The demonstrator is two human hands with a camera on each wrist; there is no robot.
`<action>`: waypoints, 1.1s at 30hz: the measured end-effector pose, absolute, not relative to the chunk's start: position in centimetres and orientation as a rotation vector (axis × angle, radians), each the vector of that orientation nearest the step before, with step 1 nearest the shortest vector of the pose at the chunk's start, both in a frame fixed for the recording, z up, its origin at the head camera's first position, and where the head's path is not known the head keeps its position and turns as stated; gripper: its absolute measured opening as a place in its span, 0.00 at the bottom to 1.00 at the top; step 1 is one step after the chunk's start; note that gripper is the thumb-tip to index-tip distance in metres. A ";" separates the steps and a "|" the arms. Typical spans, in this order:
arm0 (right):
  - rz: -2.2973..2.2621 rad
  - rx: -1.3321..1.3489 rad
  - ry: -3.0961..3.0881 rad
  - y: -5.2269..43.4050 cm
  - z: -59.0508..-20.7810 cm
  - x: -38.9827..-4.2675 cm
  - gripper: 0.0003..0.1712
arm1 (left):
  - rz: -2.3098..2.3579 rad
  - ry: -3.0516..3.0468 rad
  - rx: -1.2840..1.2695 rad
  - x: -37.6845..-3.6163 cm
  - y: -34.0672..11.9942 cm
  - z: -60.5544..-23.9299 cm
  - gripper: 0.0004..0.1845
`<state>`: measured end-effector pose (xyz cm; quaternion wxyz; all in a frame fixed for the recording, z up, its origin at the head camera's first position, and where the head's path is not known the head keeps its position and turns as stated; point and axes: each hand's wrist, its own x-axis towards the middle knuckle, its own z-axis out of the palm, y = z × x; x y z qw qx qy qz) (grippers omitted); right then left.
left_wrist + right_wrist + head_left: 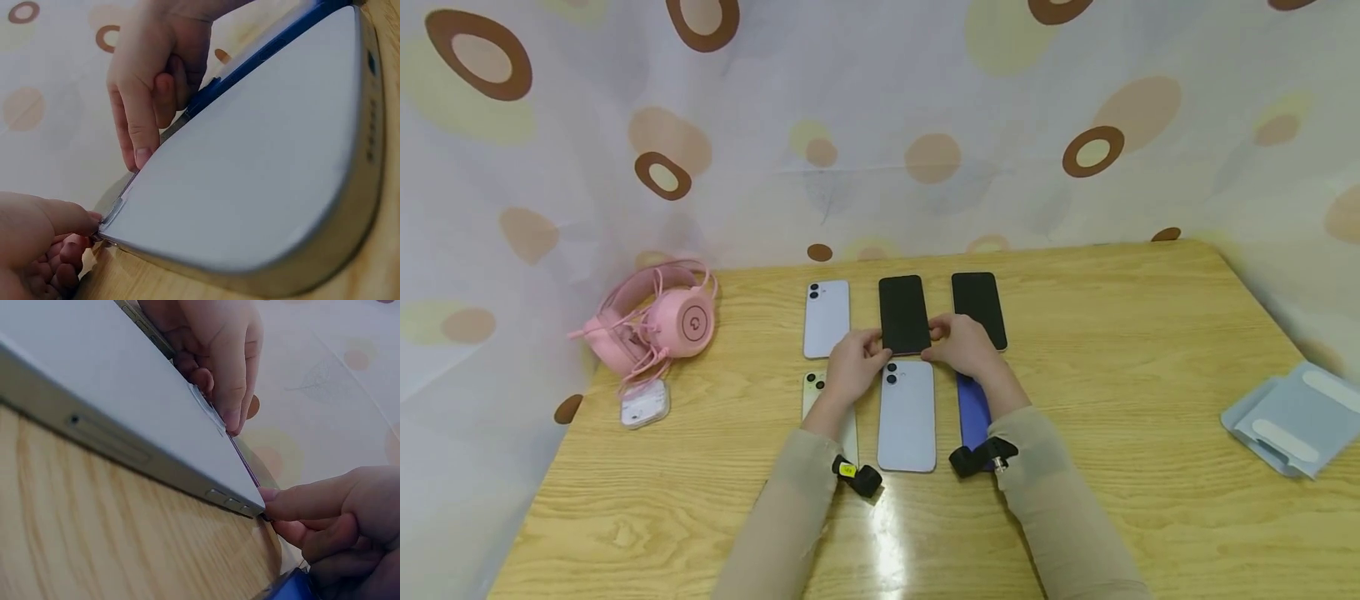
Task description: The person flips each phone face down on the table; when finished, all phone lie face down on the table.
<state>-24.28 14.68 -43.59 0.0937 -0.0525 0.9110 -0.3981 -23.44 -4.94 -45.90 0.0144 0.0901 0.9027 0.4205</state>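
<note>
A phone with a dark screen lies face up in the middle of the back row. My left hand holds its near left corner between thumb and fingers. At the near right corner, my right hand grips the same phone; both hands also show in the left wrist view. Just in front lies a white phone, back up with two lenses, filling much of the right wrist view. Under my left forearm is a pale yellow-green phone, partly hidden. A blue phone is partly covered by my right arm.
A lilac-white phone and another dark-screened phone flank the held one. Pink headphones and a small white case sit at left. A light blue folded stand is at the table's right edge.
</note>
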 end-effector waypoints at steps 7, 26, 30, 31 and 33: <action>-1.401 -0.079 2.565 15.1 -43.7 -24.2 0.31 | 1.316 2.811 0.285 -23.3 -4.9 -45.8 0.19; -1.858 -0.316 2.356 12.8 -43.3 -24.2 0.27 | 1.637 2.602 0.143 -23.3 -5.1 -45.4 0.20; -1.810 -0.336 2.354 12.2 -43.3 -24.0 0.27 | 1.832 2.541 0.058 -23.2 -5.2 -45.1 0.22; -1.803 -0.334 2.341 12.2 -43.3 -24.0 0.26 | 1.855 2.547 0.050 -23.1 -5.2 -45.1 0.22; -1.783 -0.337 2.324 12.1 -43.3 -23.8 0.26 | 1.874 2.585 0.051 -23.1 -5.1 -44.9 0.22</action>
